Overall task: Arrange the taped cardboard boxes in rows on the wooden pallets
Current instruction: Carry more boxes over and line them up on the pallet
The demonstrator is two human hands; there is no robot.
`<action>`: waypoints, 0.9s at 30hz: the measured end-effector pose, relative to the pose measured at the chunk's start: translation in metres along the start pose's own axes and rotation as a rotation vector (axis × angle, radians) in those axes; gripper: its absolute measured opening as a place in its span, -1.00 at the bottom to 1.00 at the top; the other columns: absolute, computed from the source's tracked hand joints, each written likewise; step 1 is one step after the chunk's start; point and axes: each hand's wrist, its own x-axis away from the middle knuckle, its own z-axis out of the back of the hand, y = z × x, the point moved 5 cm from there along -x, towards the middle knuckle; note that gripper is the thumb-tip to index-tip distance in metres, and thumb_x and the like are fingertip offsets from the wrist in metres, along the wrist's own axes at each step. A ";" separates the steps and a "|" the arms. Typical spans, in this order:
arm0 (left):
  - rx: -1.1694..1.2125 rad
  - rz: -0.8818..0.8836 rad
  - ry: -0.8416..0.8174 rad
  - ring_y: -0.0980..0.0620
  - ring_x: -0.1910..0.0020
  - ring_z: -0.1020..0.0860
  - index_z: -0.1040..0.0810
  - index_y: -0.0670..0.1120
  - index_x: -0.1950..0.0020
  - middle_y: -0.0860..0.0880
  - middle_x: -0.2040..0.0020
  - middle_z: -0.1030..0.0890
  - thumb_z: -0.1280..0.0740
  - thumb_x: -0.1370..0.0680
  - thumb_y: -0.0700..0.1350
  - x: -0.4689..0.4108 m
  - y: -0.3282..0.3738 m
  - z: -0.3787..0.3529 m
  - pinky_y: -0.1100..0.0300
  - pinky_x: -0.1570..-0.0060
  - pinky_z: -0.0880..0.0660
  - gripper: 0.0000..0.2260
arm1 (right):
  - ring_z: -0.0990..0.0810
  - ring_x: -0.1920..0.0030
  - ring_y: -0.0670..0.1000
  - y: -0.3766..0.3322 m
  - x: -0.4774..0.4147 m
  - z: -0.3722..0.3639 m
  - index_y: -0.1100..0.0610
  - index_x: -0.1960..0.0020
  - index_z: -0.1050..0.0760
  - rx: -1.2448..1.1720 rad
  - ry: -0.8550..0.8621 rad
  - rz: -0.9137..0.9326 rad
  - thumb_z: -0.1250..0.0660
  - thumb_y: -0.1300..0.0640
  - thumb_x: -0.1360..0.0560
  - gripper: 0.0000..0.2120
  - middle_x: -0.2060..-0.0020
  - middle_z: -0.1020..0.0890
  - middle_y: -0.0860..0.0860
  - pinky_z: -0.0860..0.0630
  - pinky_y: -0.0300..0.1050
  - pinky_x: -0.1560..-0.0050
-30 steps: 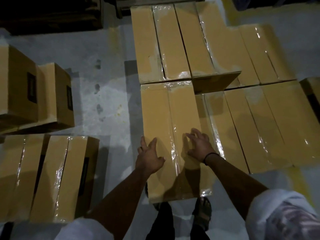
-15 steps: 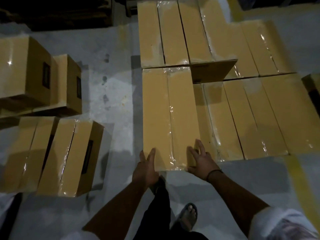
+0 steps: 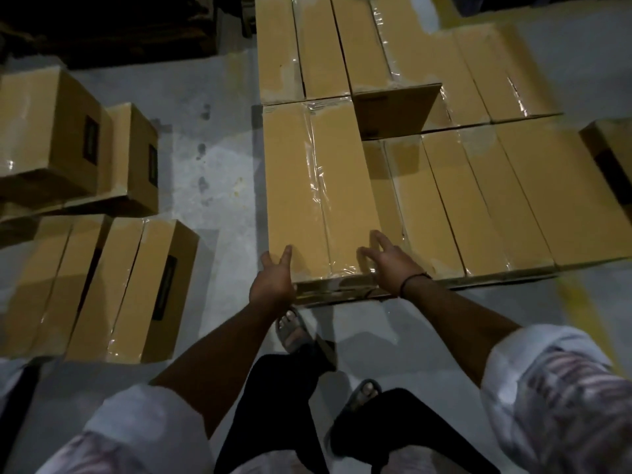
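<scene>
**Where the top box meets the stack's near edge: both hands laid flat on its corners**

While the person stands at the near side of the stack, the left hand (image 3: 273,285) rests at the near-left corner of the top box (image 3: 321,186), fingers straight and spread, their tips on the top face. The right hand (image 3: 393,265) lies on the near-right corner in the same manner, fingers splayed and flat; neither hand curls round anything. A dark wristband (image 3: 412,280) circles the right wrist.

The top box, long and narrow with clear tape (image 3: 316,159) running down its central seam, sits one layer up at the left end of the near row. Its far end touches the raised far-row boxes (image 3: 318,46). To its right, the lower near-row boxes (image 3: 478,200) lie side by side, and a further lower row (image 3: 478,70) lies beyond them.

Below the hands, sandalled feet (image 3: 290,331) stand on the grey floor (image 3: 219,165). Well apart to the left, taped boxes on the floor (image 3: 102,285) lie side by side, with stacked boxes (image 3: 44,131) behind them. A yellow floor line (image 3: 578,309) runs at the right.
</scene>
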 end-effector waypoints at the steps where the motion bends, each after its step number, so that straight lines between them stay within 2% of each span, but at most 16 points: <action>1: 0.009 -0.006 0.000 -0.27 -0.29 -0.52 0.09 0.15 -0.67 -0.21 -0.60 -0.02 -0.47 -0.57 -0.04 0.001 0.002 -0.001 -0.06 -0.17 -0.57 -0.12 | -0.35 -0.48 0.24 0.001 0.001 0.002 -0.09 -0.53 -0.31 0.001 -0.004 0.004 -0.44 0.32 -0.48 -0.28 -0.64 0.06 0.05 -0.44 0.09 -0.42; 5: 0.049 -0.022 -0.022 -0.30 -0.33 -0.48 0.07 0.12 -0.66 -0.21 -0.56 -0.05 -0.52 -0.51 0.09 0.001 0.003 -0.006 -0.12 -0.28 -0.52 -0.07 | -0.42 -0.43 0.24 0.004 0.001 0.002 -0.06 -0.53 -0.32 0.018 -0.005 0.029 -0.46 0.26 -0.48 -0.31 -0.64 0.06 0.07 -0.46 0.09 -0.40; 8: 0.066 -0.013 -0.019 -0.30 -0.34 -0.47 0.05 0.12 -0.67 -0.21 -0.57 -0.05 -0.51 -0.53 0.03 0.001 0.003 -0.010 -0.13 -0.31 -0.52 -0.09 | -0.41 -0.43 0.24 0.007 0.002 -0.004 -0.06 -0.52 -0.34 0.000 -0.008 0.020 -0.47 0.27 -0.48 -0.31 -0.64 0.06 0.06 -0.46 0.10 -0.41; 13: 0.086 0.005 -0.016 -0.32 -0.30 -0.50 0.04 0.12 -0.66 -0.20 -0.57 -0.04 -0.53 -0.49 0.07 -0.001 0.001 -0.015 -0.17 -0.28 -0.54 -0.06 | -0.45 -0.40 0.24 0.006 0.000 -0.004 -0.07 -0.48 -0.38 -0.003 0.009 0.042 -0.48 0.25 -0.48 -0.37 -0.64 0.03 0.05 -0.47 0.08 -0.38; 18: 0.113 0.000 -0.024 -0.31 -0.37 -0.45 0.03 0.11 -0.67 -0.18 -0.59 -0.02 -0.54 -0.48 0.07 0.002 0.001 -0.016 -0.16 -0.30 -0.53 -0.05 | -0.44 -0.40 0.23 0.005 0.002 -0.007 -0.09 -0.50 -0.33 0.000 0.007 0.014 -0.43 0.30 -0.50 -0.34 -0.64 0.07 0.06 -0.49 0.07 -0.36; 21: 0.098 -0.004 -0.018 -0.29 -0.41 -0.41 0.01 0.11 -0.67 -0.17 -0.59 -0.06 -0.51 -0.52 0.02 0.002 0.002 -0.013 -0.14 -0.30 -0.53 -0.11 | -0.44 -0.41 0.22 0.005 0.002 -0.010 -0.11 -0.51 -0.31 -0.029 -0.007 -0.018 -0.42 0.31 -0.50 -0.32 -0.64 0.10 0.05 -0.51 0.08 -0.35; 27: 0.015 -0.018 -0.001 -0.23 -0.40 -0.45 0.03 0.13 -0.68 -0.18 -0.56 -0.14 -0.42 -0.60 -0.08 -0.002 0.001 -0.011 -0.07 -0.34 -0.48 -0.19 | -0.47 -0.37 0.21 0.007 -0.005 -0.010 -0.11 -0.49 -0.34 -0.052 -0.006 -0.019 -0.45 0.19 -0.52 -0.39 -0.64 0.11 0.04 -0.52 0.11 -0.33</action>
